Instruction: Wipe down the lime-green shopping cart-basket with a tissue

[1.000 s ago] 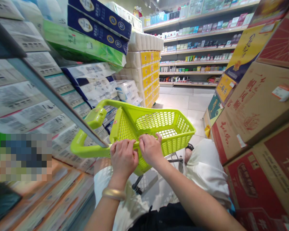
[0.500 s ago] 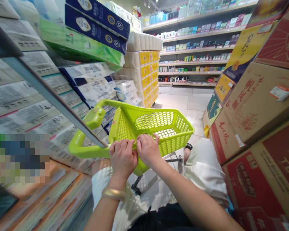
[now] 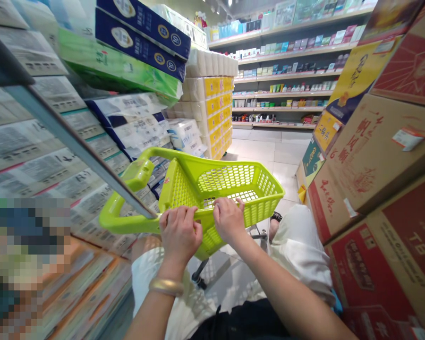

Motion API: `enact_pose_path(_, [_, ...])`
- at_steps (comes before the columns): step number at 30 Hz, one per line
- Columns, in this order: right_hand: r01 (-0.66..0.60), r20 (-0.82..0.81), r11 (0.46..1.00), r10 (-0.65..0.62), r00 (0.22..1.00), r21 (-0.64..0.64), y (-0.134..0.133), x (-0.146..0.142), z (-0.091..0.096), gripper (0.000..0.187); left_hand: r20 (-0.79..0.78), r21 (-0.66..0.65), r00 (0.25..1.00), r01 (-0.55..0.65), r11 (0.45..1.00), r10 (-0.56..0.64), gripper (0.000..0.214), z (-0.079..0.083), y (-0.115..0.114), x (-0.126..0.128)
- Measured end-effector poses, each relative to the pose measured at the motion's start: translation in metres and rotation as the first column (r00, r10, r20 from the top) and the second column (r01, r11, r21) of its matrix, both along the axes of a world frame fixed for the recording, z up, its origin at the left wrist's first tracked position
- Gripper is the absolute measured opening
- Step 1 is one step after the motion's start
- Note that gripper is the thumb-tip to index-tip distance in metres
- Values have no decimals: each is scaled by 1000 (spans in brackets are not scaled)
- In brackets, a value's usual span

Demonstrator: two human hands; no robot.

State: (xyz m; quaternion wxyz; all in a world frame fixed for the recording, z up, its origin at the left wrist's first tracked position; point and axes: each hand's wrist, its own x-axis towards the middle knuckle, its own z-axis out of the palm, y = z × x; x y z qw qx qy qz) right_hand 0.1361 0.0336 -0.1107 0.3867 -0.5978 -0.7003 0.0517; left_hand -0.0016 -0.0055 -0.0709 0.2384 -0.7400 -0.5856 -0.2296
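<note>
A lime-green plastic shopping cart basket [image 3: 255,182] stands in front of me in a shop aisle, with nothing visible inside it. My left hand [image 3: 180,233] is closed over the basket's near rim, close to its green handle [image 3: 138,174]; a gold bangle [image 3: 166,285] is on that wrist. My right hand [image 3: 229,219] grips the same rim a little further right, fingers curled over the edge. My white-clad knees [image 3: 297,250] show below the basket.
Packs of tissue and toilet paper [image 3: 127,66] fill the shelves on the left. Stacked cardboard boxes [image 3: 378,156] line the right side. Tiled floor [image 3: 269,151] runs ahead to far shelves of small goods [image 3: 286,71]. A yellow-and-white paper roll stack [image 3: 216,108] stands ahead left.
My right hand has slid to the right along the basket rim, away from my left hand. The left hand has stayed in place.
</note>
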Motion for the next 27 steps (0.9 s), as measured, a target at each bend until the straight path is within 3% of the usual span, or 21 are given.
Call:
enact_pose_path(5, [-132,-1,991,132,991,-2,-8,-17,9,16,-6,-17,1000,4,1000,-4,28,2,-3,-1])
enact_pose_path(15, [-17,62,1000,17,998,-3,6,39,-12,19,-33,10,999,20,1000,-19,28,-1,-1,-5])
enact_pose_path(18, [-66,139,996,73,988,-55,7,27,0,17,-46,34,999,24,999,-22,28,-3,0,-9])
enact_pose_path(24, [-252,214,965,262,941,-75,7,-25,32,18,-87,78,996,37,996,-30,22,-1,14,-11])
enact_pose_path(27, [-326,249,941,339,907,-94,11,-29,39,21,-61,46,995,83,996,-80,24,-9,21,-27])
